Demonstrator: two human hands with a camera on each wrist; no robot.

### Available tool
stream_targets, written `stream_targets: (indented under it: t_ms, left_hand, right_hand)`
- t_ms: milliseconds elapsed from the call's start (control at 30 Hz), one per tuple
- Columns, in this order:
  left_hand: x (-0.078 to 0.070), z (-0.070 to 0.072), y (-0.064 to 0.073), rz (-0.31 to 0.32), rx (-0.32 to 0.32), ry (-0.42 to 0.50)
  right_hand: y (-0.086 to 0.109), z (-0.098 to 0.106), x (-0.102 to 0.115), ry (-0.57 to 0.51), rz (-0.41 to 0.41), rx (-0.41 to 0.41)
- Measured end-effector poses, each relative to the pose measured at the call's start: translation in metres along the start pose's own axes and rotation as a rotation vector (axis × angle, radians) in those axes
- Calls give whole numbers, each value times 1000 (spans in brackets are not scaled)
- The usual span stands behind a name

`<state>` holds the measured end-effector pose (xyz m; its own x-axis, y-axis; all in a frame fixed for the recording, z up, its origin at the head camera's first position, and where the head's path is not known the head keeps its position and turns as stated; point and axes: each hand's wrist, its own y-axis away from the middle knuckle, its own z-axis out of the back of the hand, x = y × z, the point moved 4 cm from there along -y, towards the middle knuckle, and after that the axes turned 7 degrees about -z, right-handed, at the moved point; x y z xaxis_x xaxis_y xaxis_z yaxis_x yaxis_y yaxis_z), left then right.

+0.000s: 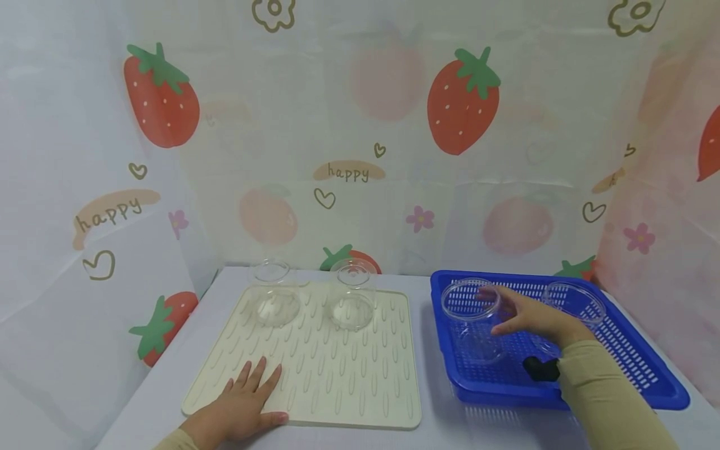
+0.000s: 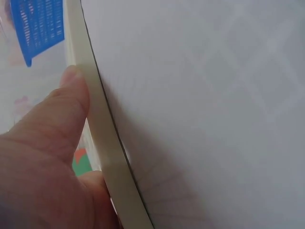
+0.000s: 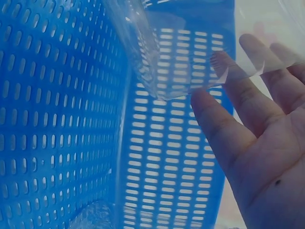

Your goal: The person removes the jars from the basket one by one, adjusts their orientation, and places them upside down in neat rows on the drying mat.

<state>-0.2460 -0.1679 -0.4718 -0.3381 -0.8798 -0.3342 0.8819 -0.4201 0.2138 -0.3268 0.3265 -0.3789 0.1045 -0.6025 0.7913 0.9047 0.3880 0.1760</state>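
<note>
My right hand point(image 1: 531, 315) reaches over the blue basket point(image 1: 458, 390), at the rim of a clear cup point(image 1: 475, 337) standing in its left part. The fingers are extended and spread around the cup's far side, the thumb on its near side. In the right wrist view, fingertips point(image 3: 220, 62) show through the cup's clear wall point(image 3: 147, 71). My left hand point(image 1: 242, 400) lies flat with spread fingers on the near left corner of a cream ridged mat point(image 1: 337, 394). In the left wrist view its thumb point(image 2: 71, 95) rests along the mat's edge point(image 2: 102, 119).
Two clear cups stand on the mat's far part, one at left point(image 1: 275, 306) and one at right point(image 1: 352, 309). Another clear cup point(image 1: 574, 303) stands in the basket, partly behind my right wrist. A strawberry-printed cloth point(image 1: 388, 206) hangs behind the white table point(image 1: 427, 419).
</note>
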Motion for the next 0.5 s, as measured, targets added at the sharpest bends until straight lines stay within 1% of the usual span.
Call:
stream_targets:
  t_ms: [167, 500]
  left_hand:
    - [-1, 0, 0, -1, 3, 5]
    - [-2, 2, 0, 4, 7, 9]
  right_hand:
    - [-1, 0, 2, 24, 32, -1]
    - [-2, 0, 6, 86, 29, -50]
